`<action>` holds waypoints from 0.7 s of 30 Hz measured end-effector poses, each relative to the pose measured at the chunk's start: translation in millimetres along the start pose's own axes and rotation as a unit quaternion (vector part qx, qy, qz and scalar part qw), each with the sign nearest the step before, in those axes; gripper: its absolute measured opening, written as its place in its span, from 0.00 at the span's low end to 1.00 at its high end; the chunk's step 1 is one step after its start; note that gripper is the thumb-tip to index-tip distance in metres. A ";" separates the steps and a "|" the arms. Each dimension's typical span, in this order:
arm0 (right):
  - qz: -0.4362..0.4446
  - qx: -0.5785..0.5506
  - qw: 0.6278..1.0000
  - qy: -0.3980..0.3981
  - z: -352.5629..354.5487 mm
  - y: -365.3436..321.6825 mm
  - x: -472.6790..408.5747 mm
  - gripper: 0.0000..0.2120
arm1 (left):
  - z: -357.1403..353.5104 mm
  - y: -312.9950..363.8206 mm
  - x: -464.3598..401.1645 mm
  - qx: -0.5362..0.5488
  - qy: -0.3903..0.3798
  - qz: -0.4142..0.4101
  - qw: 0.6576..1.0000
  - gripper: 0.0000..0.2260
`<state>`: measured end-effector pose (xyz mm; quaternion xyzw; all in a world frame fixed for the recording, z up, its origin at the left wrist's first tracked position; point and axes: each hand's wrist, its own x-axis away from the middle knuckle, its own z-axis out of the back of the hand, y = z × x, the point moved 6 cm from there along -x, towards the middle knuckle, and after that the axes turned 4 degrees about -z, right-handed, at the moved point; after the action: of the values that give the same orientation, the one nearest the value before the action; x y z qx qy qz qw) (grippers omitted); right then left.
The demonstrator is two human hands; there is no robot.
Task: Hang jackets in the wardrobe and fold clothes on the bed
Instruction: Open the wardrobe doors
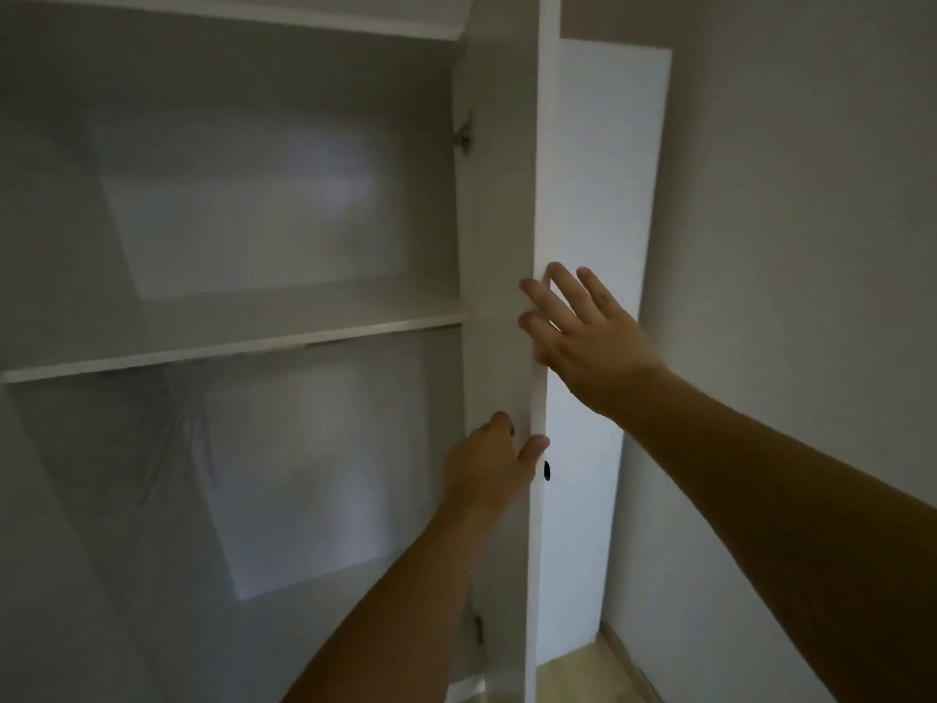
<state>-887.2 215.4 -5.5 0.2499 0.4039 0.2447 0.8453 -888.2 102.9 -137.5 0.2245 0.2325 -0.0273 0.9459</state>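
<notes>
Left hand (489, 461) has its grip wrapped on the front edge of the open wardrobe door (538, 246): thumb on the outer side, the other fingers tucked behind the panel so you can't really see them. The right hand (583, 337) is higher up on the same edge with the fingers spread and mostly straight, lying against the door's outer face, two fingertips overlapping the edge. Not holding anything, just flat on it.

A small dark hole (546, 470) sits in the door just right of the left thumb. Inside, the wardrobe (228, 210) is dim and blurry; one shelf (238, 342) crosses it at mid height, and a hinge (464, 137) shows up near the top. Under the shelf there are faint streaky lines, can't tell what they are. No jackets or clothes in view. Wall (786, 246) to the right, and a strip of light wood floor (583, 672) at the bottom, cut off by the frame.
</notes>
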 end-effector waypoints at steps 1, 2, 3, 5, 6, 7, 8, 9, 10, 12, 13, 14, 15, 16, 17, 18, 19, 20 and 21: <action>-0.004 0.009 1.000 -0.007 -5.2 11.0 4.3 0.24 | -7.2 9.0 -4.6 0.013 0.001 0.005 1.000 0.23; -0.010 0.016 1.000 -0.011 -10.9 21.3 7.9 0.24 | -14.2 17.1 -9.8 0.025 0.002 0.009 1.000 0.25; -0.017 0.023 1.000 -0.014 -16.7 30.5 11.4 0.24 | -21.3 24.9 -15.2 0.036 0.001 0.014 0.999 0.27; -0.030 0.037 0.999 -0.023 -29.0 46.3 19.4 0.24 | -35.2 41.4 -25.4 0.058 -0.008 0.021 0.998 0.33; -0.036 0.044 0.998 -0.028 -35.4 53.5 23.1 0.24 | -41.7 49.2 -30.4 0.069 -0.014 0.025 0.997 0.36; -0.042 0.049 0.997 -0.032 -41.3 60.9 26.4 0.25 | -47.9 56.4 -35.9 0.082 -0.022 0.029 0.996 0.39; -0.049 0.052 0.997 -0.036 -46.3 67.6 28.8 0.25 | -53.9 62.4 -41.1 0.095 -0.029 0.033 0.995 0.41; -0.055 0.054 0.996 -0.039 -50.5 73.6 31.0 0.25 | -59.5 68.0 -45.6 0.104 -0.035 0.030 0.994 0.42; -0.060 0.057 0.996 -0.042 -53.9 78.2 32.7 0.24 | -64.8 72.9 -49.2 0.111 -0.037 0.021 0.993 0.42; -0.062 0.065 0.995 -0.046 -59.4 84.1 35.0 0.24 | -73.4 80.5 -53.2 0.125 -0.034 -0.006 0.992 0.40; -0.062 0.067 0.995 -0.046 -60.8 86.0 35.7 0.24 | -77.3 82.7 -54.0 0.129 -0.032 -0.016 0.991 0.39; -0.062 0.069 0.995 -0.046 -61.9 87.3 36.0 0.24 | -80.9 84.0 -54.1 0.129 -0.032 -0.020 0.991 0.38; -0.062 0.070 0.994 -0.047 -62.8 88.6 36.5 0.24 | -83.8 84.7 -54.0 0.127 -0.033 -0.022 0.991 0.38; -0.062 0.071 0.994 -0.049 -63.7 89.7 37.3 0.24 | -85.6 85.8 -53.6 0.126 -0.033 -0.022 0.991 0.38; -0.063 0.069 0.994 -0.051 -64.3 90.5 38.2 0.25 | -86.5 86.8 -53.3 0.125 -0.032 -0.024 0.991 0.38; -0.063 0.068 0.994 -0.053 -64.6 91.0 39.3 0.26 | -86.6 87.6 -53.1 0.125 -0.031 -0.027 0.991 0.38; -0.064 0.067 0.994 -0.056 -64.3 91.1 40.9 0.27 | -86.3 88.2 -53.0 0.127 -0.030 -0.029 0.991 0.37; -0.064 0.065 0.994 -0.059 -63.1 90.6 42.9 0.28 | -85.9 88.1 -52.5 0.129 -0.033 -0.029 0.991 0.37; -0.064 0.062 0.994 -0.062 -61.0 89.8 45.7 0.29 | -85.2 87.5 -51.5 0.129 -0.038 -0.028 0.990 0.37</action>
<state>-930.0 325.1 -8.9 0.2901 0.3803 0.1484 0.8656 -956.9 216.0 -145.6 0.3371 0.1968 -0.0925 0.9160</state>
